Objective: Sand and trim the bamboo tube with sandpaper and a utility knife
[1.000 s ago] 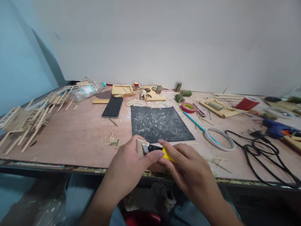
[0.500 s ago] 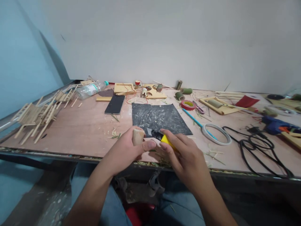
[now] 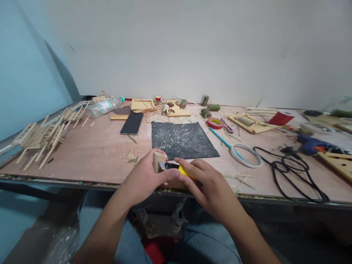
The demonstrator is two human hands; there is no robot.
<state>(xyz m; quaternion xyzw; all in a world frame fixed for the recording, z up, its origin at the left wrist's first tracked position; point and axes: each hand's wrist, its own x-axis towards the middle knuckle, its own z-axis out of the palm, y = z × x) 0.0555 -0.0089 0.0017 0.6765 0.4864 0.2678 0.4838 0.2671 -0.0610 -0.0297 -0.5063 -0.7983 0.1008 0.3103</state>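
Note:
My left hand (image 3: 147, 176) is wrapped around a short, pale piece of bamboo (image 3: 159, 161), held upright above the table's front edge. In my right hand (image 3: 206, 183) is a yellow and black utility knife (image 3: 187, 172). Its blade lies against the right side of the bamboo piece, and my left thumb rests along the knife's black front end. Just behind both hands lies a black sheet of sandpaper (image 3: 184, 139), dusted with pale powder. Part of the knife handle is hidden inside my right fingers.
A phone (image 3: 132, 123), a plastic bottle (image 3: 103, 107) and a small stick model (image 3: 41, 135) are on the left. Rightward are red tape (image 3: 215, 123), a white tape ring (image 3: 246, 156), a black cable (image 3: 291, 172) and a blue glue gun (image 3: 310, 144). Shavings litter the table (image 3: 90, 154).
My right hand has moved left, bringing the knife blade from beside the bamboo piece onto its side. The whole view has shifted slightly.

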